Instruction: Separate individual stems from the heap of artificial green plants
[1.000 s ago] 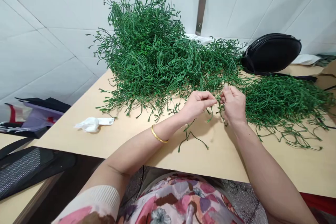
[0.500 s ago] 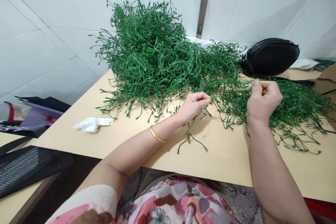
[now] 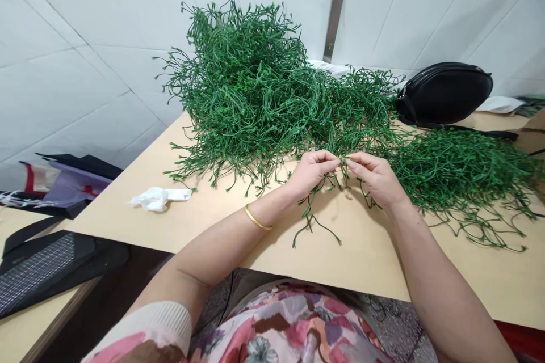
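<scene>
My left hand [image 3: 313, 173] is closed in a pinch on a thin green stem, with several stems [image 3: 310, 215] hanging and lying just below it. Fingertips of my right hand [image 3: 377, 178] meet those of the left, pinched at the same green stem. Exactly where the stem passes between the fingers is too small to make out. Behind both hands rises a big tangled heap of green stems [image 3: 251, 85] with small budded tips, artificial-looking. To the right of my right hand lies a lower pile of such stems [image 3: 464, 173].
On the wooden table [image 3: 255, 249] a crumpled white wrapper [image 3: 157, 198] lies at the left. A black oval bag [image 3: 447, 93] stands at the back right against the tiled wall [image 3: 128, 11]. Dark bags [image 3: 46, 261] sit lower at the left, beyond the table edge.
My right hand has moved left from the right-hand pile to meet my left hand at the stem. My left hand keeps its pinch. The view has shifted slightly.
</scene>
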Motion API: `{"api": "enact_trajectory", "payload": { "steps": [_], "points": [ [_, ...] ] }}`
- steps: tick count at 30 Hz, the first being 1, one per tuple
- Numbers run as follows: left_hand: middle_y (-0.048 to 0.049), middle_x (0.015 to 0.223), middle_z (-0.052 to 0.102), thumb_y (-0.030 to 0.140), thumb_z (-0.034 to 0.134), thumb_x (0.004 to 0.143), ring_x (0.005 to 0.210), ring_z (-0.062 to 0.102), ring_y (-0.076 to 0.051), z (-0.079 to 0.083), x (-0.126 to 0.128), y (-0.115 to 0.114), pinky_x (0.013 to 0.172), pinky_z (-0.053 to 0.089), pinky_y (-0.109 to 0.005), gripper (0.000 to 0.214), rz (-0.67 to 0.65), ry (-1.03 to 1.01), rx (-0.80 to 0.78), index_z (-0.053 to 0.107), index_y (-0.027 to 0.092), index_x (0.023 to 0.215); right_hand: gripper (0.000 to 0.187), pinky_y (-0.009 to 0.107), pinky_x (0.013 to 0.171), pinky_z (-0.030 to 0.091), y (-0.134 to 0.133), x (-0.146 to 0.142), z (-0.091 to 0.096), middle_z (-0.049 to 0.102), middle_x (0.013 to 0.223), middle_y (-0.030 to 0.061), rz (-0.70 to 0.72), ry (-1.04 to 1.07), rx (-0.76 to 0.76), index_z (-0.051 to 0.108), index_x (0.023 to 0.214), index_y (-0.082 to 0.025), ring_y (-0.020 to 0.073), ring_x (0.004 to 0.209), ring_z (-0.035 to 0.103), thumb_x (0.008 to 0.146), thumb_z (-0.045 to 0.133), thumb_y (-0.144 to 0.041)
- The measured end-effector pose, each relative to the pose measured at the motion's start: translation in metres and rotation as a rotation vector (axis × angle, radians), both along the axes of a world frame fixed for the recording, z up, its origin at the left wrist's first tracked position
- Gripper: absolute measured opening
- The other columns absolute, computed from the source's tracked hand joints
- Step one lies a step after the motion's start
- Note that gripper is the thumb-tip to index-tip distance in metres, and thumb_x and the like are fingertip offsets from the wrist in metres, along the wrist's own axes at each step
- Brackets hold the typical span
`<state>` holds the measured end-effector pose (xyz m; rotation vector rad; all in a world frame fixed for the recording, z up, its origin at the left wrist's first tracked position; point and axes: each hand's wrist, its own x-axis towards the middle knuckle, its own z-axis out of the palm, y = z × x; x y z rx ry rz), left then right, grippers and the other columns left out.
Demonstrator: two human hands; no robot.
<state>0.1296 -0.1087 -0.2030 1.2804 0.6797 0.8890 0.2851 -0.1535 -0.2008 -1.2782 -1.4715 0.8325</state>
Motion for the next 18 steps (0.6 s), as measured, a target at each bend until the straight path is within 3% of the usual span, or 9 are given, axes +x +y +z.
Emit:
{"api": "enact_trajectory", "payload": {
  "steps": [7, 13, 16, 18],
  "points": [
    [0.0033, 0.061, 0.053, 0.021, 0.066, 0.063, 0.055, 0.043, -0.005, 0.001, 0.001, -0.002, 0.055, 0.032, -0.021, 0.013, 0.020, 0.041, -0.009, 0.058, 0.013, 0.070, 0.022, 0.023, 0.051, 0.030, -0.001, -0.008, -0.001, 0.045, 0.059, -0.0042, -0.016, 0.012, -0.024, 0.055, 0.073, -0.018, 0.0087, 0.054, 0.037, 0.078, 0.058, -0.039],
    [0.0051, 0.055, 0.046, 0.011, 0.054, 0.065, 0.054, 0.038, -0.006, 0.001, 0.002, -0.004, 0.054, 0.031, -0.022, 0.003, 0.149, 0.199, 0.248, 0.054, 0.014, 0.064, 0.016, 0.025, 0.054, 0.031, -0.005, -0.016, 0.004, 0.048, 0.061, -0.0021, -0.103, -0.248, 0.044, 0.054, 0.069, -0.018, 0.0107, 0.057, 0.041, 0.079, 0.054, -0.030],
    [0.0051, 0.056, 0.044, 0.012, 0.053, 0.066, 0.055, 0.038, -0.006, 0.002, 0.002, -0.004, 0.054, 0.030, -0.022, 0.004, 0.156, 0.236, 0.340, 0.051, 0.015, 0.063, 0.015, 0.025, 0.056, 0.032, -0.005, -0.014, 0.004, 0.049, 0.063, -0.0022, -0.069, -0.168, 0.005, 0.055, 0.070, -0.018, 0.0108, 0.059, 0.042, 0.079, 0.054, -0.030],
    [0.0054, 0.056, 0.043, 0.015, 0.056, 0.066, 0.055, 0.037, -0.006, 0.002, 0.002, -0.004, 0.054, 0.029, -0.022, 0.009, 0.118, 0.206, 0.300, 0.048, 0.015, 0.062, 0.016, 0.025, 0.057, 0.033, -0.002, -0.011, 0.002, 0.049, 0.062, -0.0029, -0.044, -0.079, -0.037, 0.055, 0.070, -0.018, 0.0103, 0.059, 0.041, 0.078, 0.055, -0.032]
  ]
}}
